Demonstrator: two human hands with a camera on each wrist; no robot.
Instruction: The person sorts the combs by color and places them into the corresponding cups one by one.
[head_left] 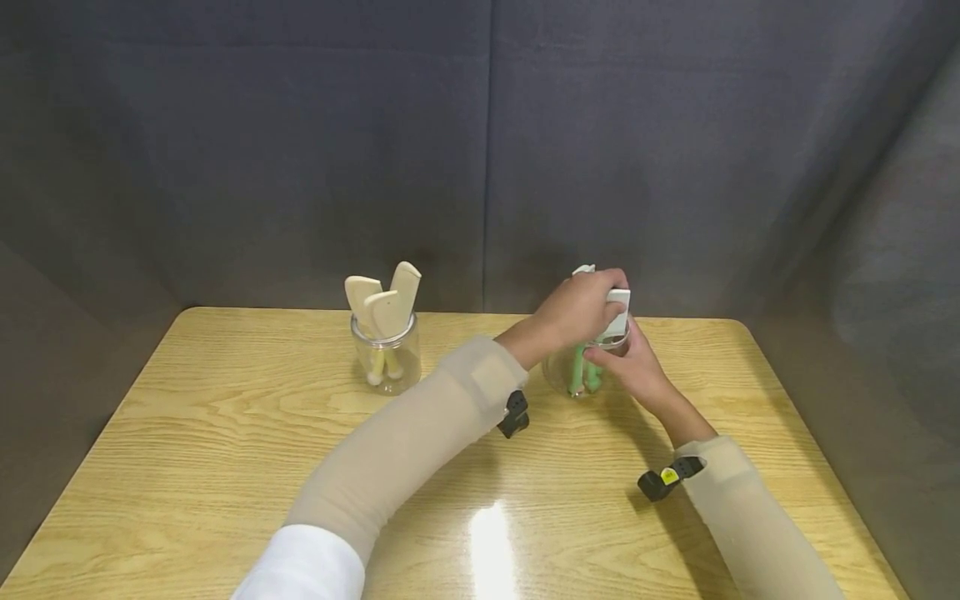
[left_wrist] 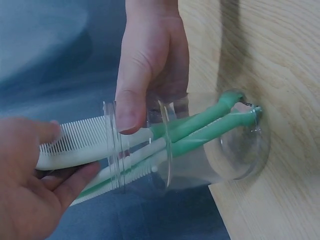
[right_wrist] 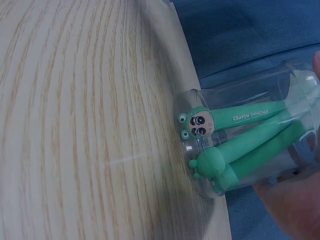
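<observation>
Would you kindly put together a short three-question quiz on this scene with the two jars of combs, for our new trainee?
1. True or false: the left hand grips a white comb above the right-hand jar.
2. What does the right hand do? A) lies flat on the table B) holds the right-hand jar C) reaches for the left-hand jar
3. Fill in: the combs in the left-hand jar are ____ coloured; the handles in the other jar are green.

Key
1. True: its fingers pinch the comb's toothed end at the jar mouth.
2. B: the thumb and fingers hold the jar at its rim on the wooden table.
3. Cream.
</observation>
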